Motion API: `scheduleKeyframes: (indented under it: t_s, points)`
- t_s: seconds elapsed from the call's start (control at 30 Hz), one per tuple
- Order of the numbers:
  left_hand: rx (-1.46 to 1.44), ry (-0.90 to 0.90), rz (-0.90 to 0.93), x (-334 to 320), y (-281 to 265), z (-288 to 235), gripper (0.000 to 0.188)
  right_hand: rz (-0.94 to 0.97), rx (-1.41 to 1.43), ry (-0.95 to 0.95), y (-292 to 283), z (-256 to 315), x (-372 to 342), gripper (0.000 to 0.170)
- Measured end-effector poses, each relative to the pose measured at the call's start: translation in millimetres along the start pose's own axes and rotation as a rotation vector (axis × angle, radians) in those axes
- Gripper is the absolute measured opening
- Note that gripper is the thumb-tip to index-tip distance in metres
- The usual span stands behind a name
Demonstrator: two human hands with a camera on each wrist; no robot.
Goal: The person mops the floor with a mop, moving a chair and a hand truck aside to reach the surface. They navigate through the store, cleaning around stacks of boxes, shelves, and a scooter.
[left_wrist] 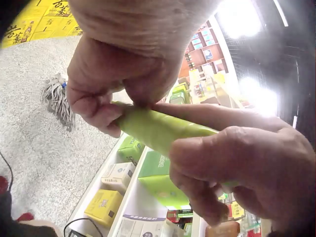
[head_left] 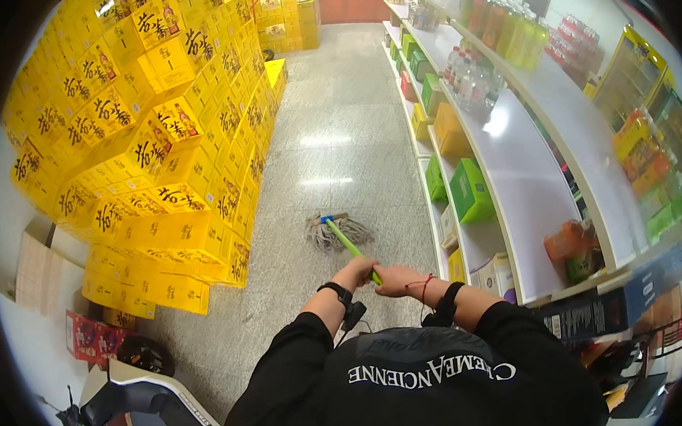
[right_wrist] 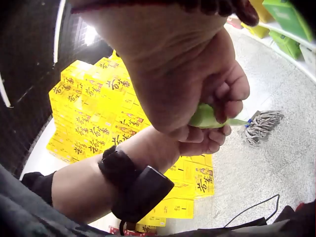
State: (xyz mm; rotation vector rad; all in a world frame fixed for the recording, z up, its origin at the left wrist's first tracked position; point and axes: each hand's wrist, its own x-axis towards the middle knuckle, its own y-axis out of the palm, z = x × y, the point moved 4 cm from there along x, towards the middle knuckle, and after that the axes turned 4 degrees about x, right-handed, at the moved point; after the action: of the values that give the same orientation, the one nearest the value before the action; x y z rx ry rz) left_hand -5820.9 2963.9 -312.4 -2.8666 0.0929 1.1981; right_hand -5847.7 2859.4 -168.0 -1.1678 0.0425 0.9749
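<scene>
A mop with a bright green handle [head_left: 346, 238] slants from my hands down to the floor ahead. Its grey string head [head_left: 341, 234], joined by a blue clamp [head_left: 326, 219], lies spread on the speckled floor. My left hand [head_left: 353, 275] grips the handle, its fingers curled round it in the left wrist view. Close beside it, my right hand [head_left: 397, 281] holds the same handle near its top end. In the right wrist view, the green handle [right_wrist: 205, 117] shows between the fingers of both hands, partly hidden by them.
Stacked yellow cartons [head_left: 173, 145] line the left side of the aisle. White shelves [head_left: 510, 171] with bottles [head_left: 477, 83] and green boxes [head_left: 471, 192] run along the right. A scooter [head_left: 145, 389] stands at lower left, near a red box [head_left: 91, 337].
</scene>
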Motion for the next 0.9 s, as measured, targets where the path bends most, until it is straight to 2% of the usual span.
scheduleKeyframes:
  t_s: [0.13,0.27,0.37,0.4,0.5,0.6,0.63,0.67,0.73,0.8,0.87,0.9]
  points:
    - [0.044,-0.014,0.040,38,-26,-30,0.027,-0.055,0.118,-0.095,-24,-14,48,0.042]
    - [0.172,-0.019,0.112,102,-64,-56,0.029,0.030,-0.025,-0.177,-51,-32,119,0.047]
    - [0.160,-0.026,0.059,157,-94,-79,0.029,0.057,-0.066,-0.276,-82,-44,175,0.049]
    - [0.166,-0.039,0.067,173,-104,-94,0.029,0.056,-0.084,-0.290,-97,-49,190,0.049]
    - [0.105,-0.064,-0.006,150,-131,-181,0.026,0.107,-0.093,-0.325,-160,-44,236,0.048]
    - [0.031,-0.028,-0.072,183,-154,-225,0.025,0.155,-0.113,-0.407,-212,-48,285,0.047]
    - [-0.013,-0.004,-0.104,193,-163,-236,0.025,0.149,-0.047,-0.368,-247,-32,276,0.043]
    - [-0.051,0.028,-0.151,194,-169,-251,0.024,0.080,0.022,-0.427,-258,-34,289,0.042]
    - [-0.078,-0.016,-0.057,203,-179,-270,0.023,0.104,-0.025,-0.321,-269,-39,312,0.043]
    - [-0.082,-0.054,-0.109,230,-193,-280,0.022,0.115,-0.085,-0.288,-281,-40,330,0.043]
    - [-0.113,-0.013,-0.120,257,-198,-288,0.022,0.121,-0.074,-0.268,-285,-53,353,0.045]
    - [-0.133,-0.031,-0.095,272,-206,-292,0.022,0.146,-0.085,-0.327,-290,-58,367,0.049]
